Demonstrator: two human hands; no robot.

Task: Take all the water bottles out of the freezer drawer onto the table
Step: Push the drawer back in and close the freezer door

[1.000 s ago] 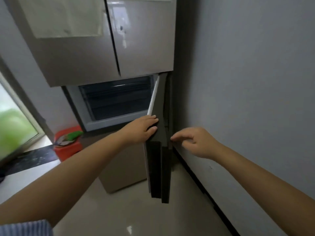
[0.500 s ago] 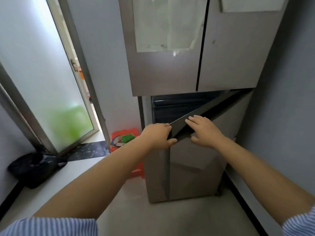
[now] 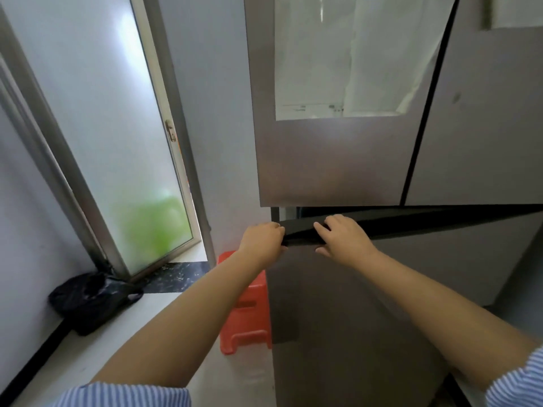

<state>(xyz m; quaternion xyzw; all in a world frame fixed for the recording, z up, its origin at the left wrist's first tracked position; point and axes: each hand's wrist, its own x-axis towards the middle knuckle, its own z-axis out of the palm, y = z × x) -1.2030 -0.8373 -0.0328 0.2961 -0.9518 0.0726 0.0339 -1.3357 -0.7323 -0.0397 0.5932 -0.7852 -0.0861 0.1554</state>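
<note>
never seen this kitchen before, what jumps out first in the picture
Both hands at centre: the left hand and right hand grip the dark top edge of the freezer door, ajar. A bright red stool stands left of it, under a frosted window.

- Home kitchen corner / utility nook, by the look of it
- Tall multi-door fridge (image 3: pixel 382 160) w/ protective film on upper doors
- Frosted glass door (image 3: pixel 111 136) in metal frame
- Red plastic stool (image 3: pixel 245 318) beside fridge, black bag (image 3: pixel 88 301) on tiled floor
</note>
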